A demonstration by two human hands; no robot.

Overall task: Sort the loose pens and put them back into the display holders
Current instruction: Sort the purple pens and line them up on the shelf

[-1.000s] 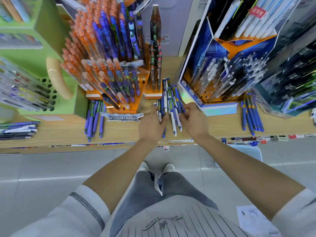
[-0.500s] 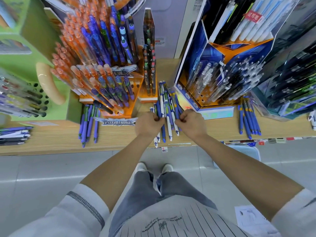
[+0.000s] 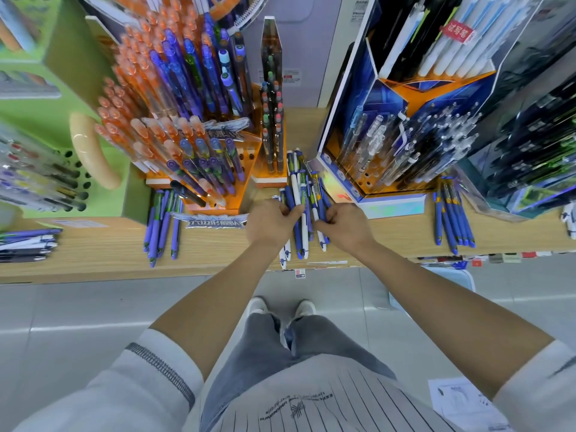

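The loose pens [image 3: 296, 187] are blue and white, the counter [image 3: 93, 251] pale wood-grain, the display holder [image 3: 247, 179] orange (the neighbouring holder [image 3: 134, 194] green).

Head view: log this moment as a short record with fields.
left hand: grips the bundle of blue and white plastic pens
right hand: pinches the same bundle from the other side
bundle place: at the light wooden shelf, between the orange plastic display holder and the blue cardboard display stand
other loose pens: left row of blue pens; right row of blue pens
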